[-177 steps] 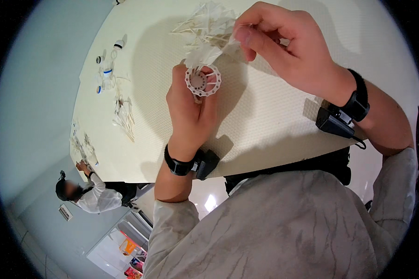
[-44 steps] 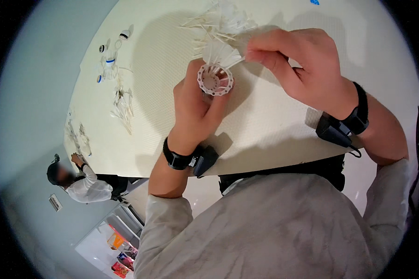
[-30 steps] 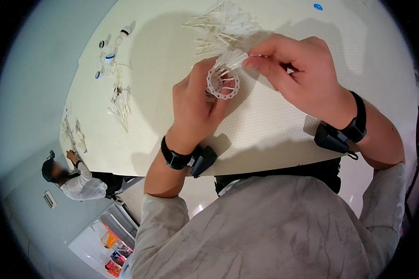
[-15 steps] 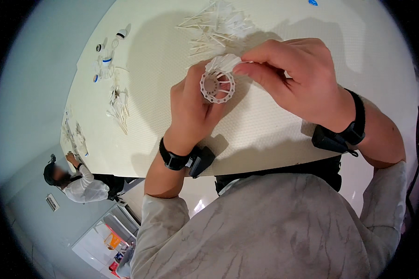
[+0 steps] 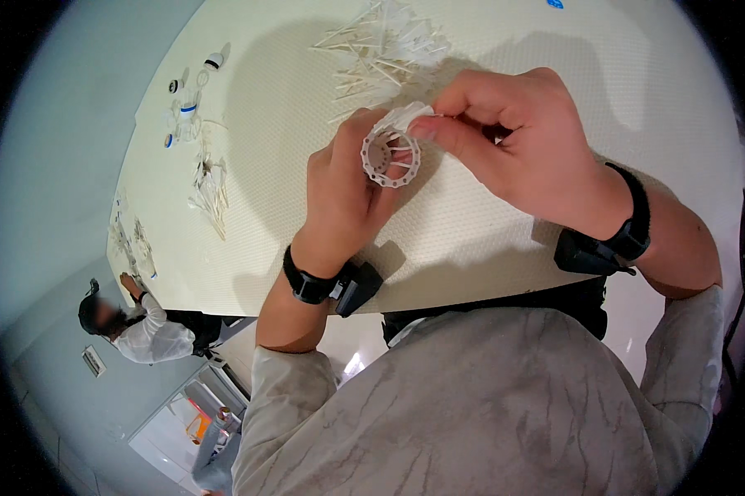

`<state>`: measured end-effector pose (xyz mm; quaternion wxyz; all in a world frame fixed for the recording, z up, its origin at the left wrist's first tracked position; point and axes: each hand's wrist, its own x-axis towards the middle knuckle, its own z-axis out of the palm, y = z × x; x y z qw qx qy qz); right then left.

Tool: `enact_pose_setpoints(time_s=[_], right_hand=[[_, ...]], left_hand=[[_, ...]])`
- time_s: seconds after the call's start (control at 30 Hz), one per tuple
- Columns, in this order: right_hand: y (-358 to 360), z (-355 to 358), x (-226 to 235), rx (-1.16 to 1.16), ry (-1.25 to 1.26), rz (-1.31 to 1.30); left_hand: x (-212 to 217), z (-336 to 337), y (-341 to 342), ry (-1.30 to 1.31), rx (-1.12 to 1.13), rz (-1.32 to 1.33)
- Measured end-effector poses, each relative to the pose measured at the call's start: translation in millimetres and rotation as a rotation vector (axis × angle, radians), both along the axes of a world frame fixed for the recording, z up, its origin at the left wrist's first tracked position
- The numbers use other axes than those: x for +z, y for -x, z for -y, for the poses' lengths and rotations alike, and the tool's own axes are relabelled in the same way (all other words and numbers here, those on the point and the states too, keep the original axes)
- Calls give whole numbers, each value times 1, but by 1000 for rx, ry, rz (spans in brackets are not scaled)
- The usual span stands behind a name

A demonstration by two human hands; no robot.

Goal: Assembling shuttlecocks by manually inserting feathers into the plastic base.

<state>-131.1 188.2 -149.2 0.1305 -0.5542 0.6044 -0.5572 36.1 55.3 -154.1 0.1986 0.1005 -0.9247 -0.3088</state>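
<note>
On the cream table (image 5: 488, 240), your left hand (image 5: 347, 194) grips the light, fragile white ring (image 5: 390, 155); your right hand (image 5: 517, 145) pinches a thin stick (image 5: 412, 116). Hold its rim.

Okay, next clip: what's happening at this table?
A person at a pale table holds a small white ring-shaped piece with thin white sticks set in it, gripped in the left hand. The right hand pinches a stick at the ring's upper edge. A loose pile of similar white sticks lies further back on the table, with small parts toward the far left. Another person works at the table's left end.
</note>
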Motion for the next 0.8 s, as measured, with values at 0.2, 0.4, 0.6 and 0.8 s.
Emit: enact_pose_setpoints(time_s=[0.2, 0.4, 0.6, 0.8], right_hand=[[2, 1, -2, 38, -65, 50], [0, -1, -1, 48, -231, 216], [0, 0, -3, 94, -216, 264], [11, 9, -4, 91, -286, 368]], left_hand=[[0, 1, 2, 37, -20, -17], [2, 0, 3, 108, -20, 27], [4, 26, -13, 19, 220, -31], [25, 65, -15, -29, 162, 111]])
